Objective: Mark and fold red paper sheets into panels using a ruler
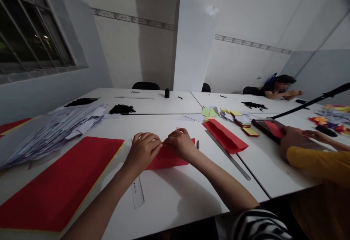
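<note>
A piece of red paper (171,158) lies in front of me on the white table. My left hand (145,150) and my right hand (181,143) meet at its far edge, thumbs and fingers pinched together on the paper. Their fingers cover much of that edge, so whether it is folded there I cannot tell. Beneath my left wrist, a clear ruler (137,193) pokes out. A dark pen (198,144) rests just beyond the paper's right side.
Left are a large red sheet stack (65,181) and a paper pile (54,134). Right lie folded red sheets (225,136), a metal ruler (240,167) and a paper cutter (262,129), worked by a yellow-sleeved person (314,160). Another person (281,87) sits at the far right.
</note>
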A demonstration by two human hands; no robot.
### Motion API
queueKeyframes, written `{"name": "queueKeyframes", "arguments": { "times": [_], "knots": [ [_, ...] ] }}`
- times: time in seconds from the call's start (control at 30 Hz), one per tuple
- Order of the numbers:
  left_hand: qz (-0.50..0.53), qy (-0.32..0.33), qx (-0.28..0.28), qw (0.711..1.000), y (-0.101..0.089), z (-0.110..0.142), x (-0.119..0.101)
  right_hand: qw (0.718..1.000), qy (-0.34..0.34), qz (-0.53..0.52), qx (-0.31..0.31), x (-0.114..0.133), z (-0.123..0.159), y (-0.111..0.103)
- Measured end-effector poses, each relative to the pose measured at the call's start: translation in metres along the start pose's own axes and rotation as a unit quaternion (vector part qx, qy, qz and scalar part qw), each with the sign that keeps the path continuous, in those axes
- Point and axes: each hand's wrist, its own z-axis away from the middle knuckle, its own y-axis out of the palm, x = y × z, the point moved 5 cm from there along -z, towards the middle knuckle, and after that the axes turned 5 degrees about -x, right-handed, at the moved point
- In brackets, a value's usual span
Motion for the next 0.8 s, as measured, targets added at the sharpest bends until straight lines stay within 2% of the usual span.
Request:
{"name": "queueKeyframes", "arguments": {
  "times": [0.2, 0.47, 0.57, 0.67, 0.73, 0.8],
  "knots": [
    [-0.009, 0.014, 0.036, 0.999, -0.014, -0.006, 0.002, 1.000, -0.003, 0.015, 0.021, 0.004, -0.002, -0.007],
    [-0.016, -0.019, 0.061, 0.998, -0.026, -0.003, 0.016, 0.999, 0.004, 0.018, 0.028, 0.003, -0.002, -0.009],
    [-0.027, -0.027, 0.053, 0.998, -0.032, 0.003, 0.031, 1.000, 0.002, 0.017, 0.024, -0.001, 0.000, -0.010],
    [-0.057, -0.040, 0.022, 0.997, -0.042, 0.010, 0.058, 1.000, 0.008, 0.009, 0.015, -0.010, 0.004, -0.013],
    [-0.077, -0.077, -0.010, 0.994, -0.052, 0.015, 0.079, 1.000, 0.027, -0.004, 0.001, -0.017, 0.006, -0.016],
    [-0.055, -0.112, -0.036, 0.992, -0.060, 0.018, 0.092, 0.998, 0.045, -0.029, -0.014, -0.023, 0.008, -0.020]
  ]
}}
